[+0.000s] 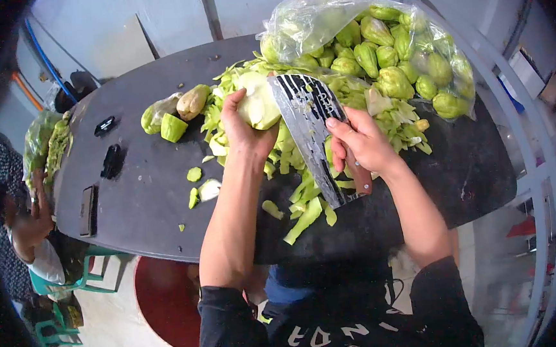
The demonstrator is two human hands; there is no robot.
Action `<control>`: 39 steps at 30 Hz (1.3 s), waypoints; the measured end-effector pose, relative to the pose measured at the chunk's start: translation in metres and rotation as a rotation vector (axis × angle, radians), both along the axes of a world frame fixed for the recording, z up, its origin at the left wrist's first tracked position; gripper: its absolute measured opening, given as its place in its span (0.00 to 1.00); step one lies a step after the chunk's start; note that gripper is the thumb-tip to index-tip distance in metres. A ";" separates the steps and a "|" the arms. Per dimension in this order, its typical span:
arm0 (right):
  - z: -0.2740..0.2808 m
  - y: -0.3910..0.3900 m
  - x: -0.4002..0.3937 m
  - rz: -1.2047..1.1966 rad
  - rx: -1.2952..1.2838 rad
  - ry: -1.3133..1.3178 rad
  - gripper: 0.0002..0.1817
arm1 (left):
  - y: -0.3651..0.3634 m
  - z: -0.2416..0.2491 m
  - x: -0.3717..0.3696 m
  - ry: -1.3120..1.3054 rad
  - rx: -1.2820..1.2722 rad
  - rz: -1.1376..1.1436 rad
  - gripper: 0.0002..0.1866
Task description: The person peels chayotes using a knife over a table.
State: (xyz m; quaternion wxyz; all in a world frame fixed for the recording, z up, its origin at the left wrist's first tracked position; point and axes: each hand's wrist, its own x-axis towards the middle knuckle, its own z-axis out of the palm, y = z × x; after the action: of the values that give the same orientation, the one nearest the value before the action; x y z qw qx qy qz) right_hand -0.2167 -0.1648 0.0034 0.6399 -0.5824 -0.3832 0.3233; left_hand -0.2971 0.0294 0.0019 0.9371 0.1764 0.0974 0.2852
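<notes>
Right hand (363, 143) and left hand (249, 131) are both clasped above the dark surface (152, 166), where a clear plastic bag (309, 20) of green chayotes (366, 57) lies beyond a heap of peelings (227, 85): the right grips the handle (359, 175) of a broad cleaver (307, 123), the left cups a peeled chayote (258, 102) just beside the blade. Near the left forearm (230, 222) lie small green slices (194, 174).

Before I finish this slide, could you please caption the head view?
Left hand holding a peeled chayote, right hand gripping a wide-bladed knife, above green peelings near a bag of chayotes.
</notes>
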 end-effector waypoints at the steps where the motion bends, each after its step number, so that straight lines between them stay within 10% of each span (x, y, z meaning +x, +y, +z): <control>1: -0.002 -0.002 -0.002 -0.026 -0.002 0.011 0.12 | -0.002 -0.001 0.001 -0.044 0.064 -0.008 0.25; 39: -0.002 -0.015 -0.001 -0.162 0.101 -0.059 0.16 | -0.064 -0.015 0.005 0.054 0.467 -0.014 0.30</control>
State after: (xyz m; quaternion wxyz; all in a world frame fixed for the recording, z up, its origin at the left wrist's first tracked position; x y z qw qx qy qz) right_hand -0.2176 -0.1796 0.0011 0.6810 -0.5876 -0.3692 0.2336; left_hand -0.2919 -0.0349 -0.0133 0.8698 0.3969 0.0527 0.2884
